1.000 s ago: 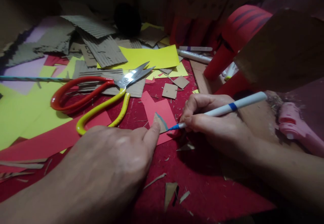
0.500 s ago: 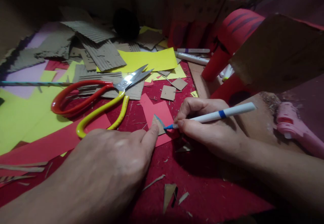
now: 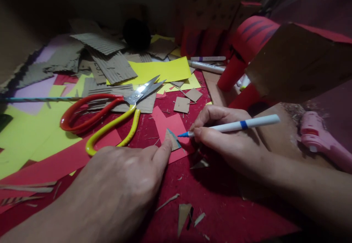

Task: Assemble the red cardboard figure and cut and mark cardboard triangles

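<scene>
My right hand (image 3: 229, 136) is closed around a white felt-tip marker (image 3: 233, 126) with a blue band and blue tip. The tip is just right of a small cardboard triangle (image 3: 173, 142), apart from it. Blue ink runs along the triangle's right edge. My left hand (image 3: 126, 177) holds the triangle down with a fingertip at its left side; the other fingers are curled and mostly hidden. Under the triangle lies a red paper piece (image 3: 178, 124). Scissors (image 3: 132, 105) with one red and one yellow handle lie beyond my left hand, blades apart.
Two small cardboard squares (image 3: 181, 105) lie beyond the red paper. Corrugated cardboard scraps (image 3: 114, 65) and yellow paper (image 3: 162, 70) cover the back. A red paper and cardboard construction (image 3: 255, 34) stands at right, near a pink glue gun (image 3: 316, 133). Scraps litter the red surface (image 3: 220, 206).
The marker tip has lifted away from the triangle's right edge, which now shows more blue. My left hand keeps its fingertip on the triangle. The whole view has shifted slightly.
</scene>
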Action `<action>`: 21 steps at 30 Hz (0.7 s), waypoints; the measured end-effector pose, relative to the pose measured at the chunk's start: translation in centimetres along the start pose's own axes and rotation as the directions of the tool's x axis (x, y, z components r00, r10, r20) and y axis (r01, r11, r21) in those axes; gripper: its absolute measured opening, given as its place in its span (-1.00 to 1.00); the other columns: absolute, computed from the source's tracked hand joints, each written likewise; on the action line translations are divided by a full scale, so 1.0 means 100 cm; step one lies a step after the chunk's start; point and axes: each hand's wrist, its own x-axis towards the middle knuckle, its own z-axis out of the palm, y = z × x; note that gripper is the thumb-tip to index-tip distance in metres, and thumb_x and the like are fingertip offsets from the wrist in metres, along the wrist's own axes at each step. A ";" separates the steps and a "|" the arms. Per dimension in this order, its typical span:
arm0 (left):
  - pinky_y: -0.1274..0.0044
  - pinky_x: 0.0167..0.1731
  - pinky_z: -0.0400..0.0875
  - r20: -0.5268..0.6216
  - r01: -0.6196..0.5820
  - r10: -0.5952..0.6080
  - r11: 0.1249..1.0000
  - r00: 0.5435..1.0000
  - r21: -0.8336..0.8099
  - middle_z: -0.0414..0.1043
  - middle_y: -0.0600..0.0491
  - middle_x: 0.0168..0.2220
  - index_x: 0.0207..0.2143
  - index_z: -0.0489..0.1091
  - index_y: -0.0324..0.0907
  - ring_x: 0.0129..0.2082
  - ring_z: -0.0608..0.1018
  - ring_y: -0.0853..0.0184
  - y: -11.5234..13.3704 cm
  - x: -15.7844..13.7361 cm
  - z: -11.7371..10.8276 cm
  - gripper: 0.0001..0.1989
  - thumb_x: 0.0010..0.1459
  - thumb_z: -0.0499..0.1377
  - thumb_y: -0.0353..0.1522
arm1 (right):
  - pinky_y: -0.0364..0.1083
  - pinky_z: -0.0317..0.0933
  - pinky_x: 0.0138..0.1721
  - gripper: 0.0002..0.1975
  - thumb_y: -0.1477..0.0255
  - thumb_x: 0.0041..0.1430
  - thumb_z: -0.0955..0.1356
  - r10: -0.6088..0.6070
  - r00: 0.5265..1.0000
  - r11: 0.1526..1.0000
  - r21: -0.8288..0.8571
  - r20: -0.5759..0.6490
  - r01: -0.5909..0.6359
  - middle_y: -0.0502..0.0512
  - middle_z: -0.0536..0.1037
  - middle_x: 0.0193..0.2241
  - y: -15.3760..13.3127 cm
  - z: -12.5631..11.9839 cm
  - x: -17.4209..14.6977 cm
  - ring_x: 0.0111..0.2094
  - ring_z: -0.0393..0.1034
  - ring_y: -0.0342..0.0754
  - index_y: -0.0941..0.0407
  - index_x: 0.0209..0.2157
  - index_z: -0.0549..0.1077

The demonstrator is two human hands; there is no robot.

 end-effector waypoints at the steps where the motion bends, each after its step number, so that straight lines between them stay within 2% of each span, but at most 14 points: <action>1: 0.43 -0.68 -0.04 -0.003 -0.001 0.001 1.000 1.000 0.001 0.44 0.12 -0.55 0.06 0.28 -0.21 -0.68 0.41 0.25 0.000 0.000 0.000 -0.56 0.12 -0.07 -0.52 | -0.23 0.20 -0.64 -0.90 0.57 -0.01 0.37 0.008 1.000 1.000 0.002 0.009 -0.008 -0.05 0.51 -0.63 -0.001 0.000 0.000 -0.61 0.38 -0.16 0.10 -0.52 0.42; 7: 0.44 -0.69 0.02 0.021 0.000 0.001 0.999 1.000 -0.042 0.43 0.11 -0.55 0.07 0.26 -0.23 -0.67 0.42 0.27 0.000 0.000 -0.001 -0.57 0.16 -0.09 -0.53 | -0.24 0.18 -0.66 -0.92 0.56 0.00 0.37 0.074 0.995 0.997 0.009 0.068 -0.074 -0.07 0.47 -0.64 -0.003 0.003 0.001 -0.64 0.34 -0.17 0.10 -0.50 0.41; 16: 0.40 -0.67 0.10 0.015 0.002 -0.002 0.998 1.000 -0.061 0.47 0.07 -0.52 0.12 0.26 -0.27 -0.64 0.43 0.26 -0.001 -0.001 0.000 -0.50 0.10 -0.04 -0.54 | -0.26 0.14 -0.64 -0.90 0.58 -0.01 0.38 0.013 0.998 0.998 -0.067 0.062 -0.009 -0.09 0.40 -0.63 -0.005 0.005 0.003 -0.61 0.26 -0.22 0.12 -0.51 0.41; 21: 0.41 -0.67 0.07 0.063 0.007 -0.005 1.000 0.998 -0.026 0.46 0.09 -0.51 0.13 0.24 -0.28 -0.65 0.42 0.27 0.002 0.001 -0.002 -0.52 0.14 -0.06 -0.55 | -0.27 0.15 -0.62 -0.90 0.57 0.01 0.38 0.001 0.997 0.997 -0.079 0.078 0.005 -0.09 0.41 -0.61 -0.005 0.006 0.004 -0.59 0.27 -0.21 0.12 -0.51 0.40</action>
